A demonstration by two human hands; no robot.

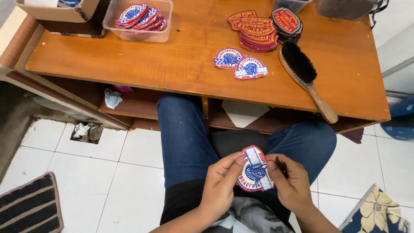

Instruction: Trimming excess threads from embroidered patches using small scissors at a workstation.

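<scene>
Over my lap, in front of the wooden table (181,64), both hands hold one embroidered patch (255,169), red, white and blue. My left hand (222,183) pinches its left edge. My right hand (289,179) grips its right edge, and a small dark object shows between those fingers; I cannot tell what it is. Two matching patches (240,63) lie flat near the table's front edge.
A wooden brush (304,73) with black bristles lies at the table's right. Behind it is a stack of red and orange patches (258,30). A clear tub (140,19) of blue patches and a cardboard box (60,11) stand at the back left. White tile floor lies below.
</scene>
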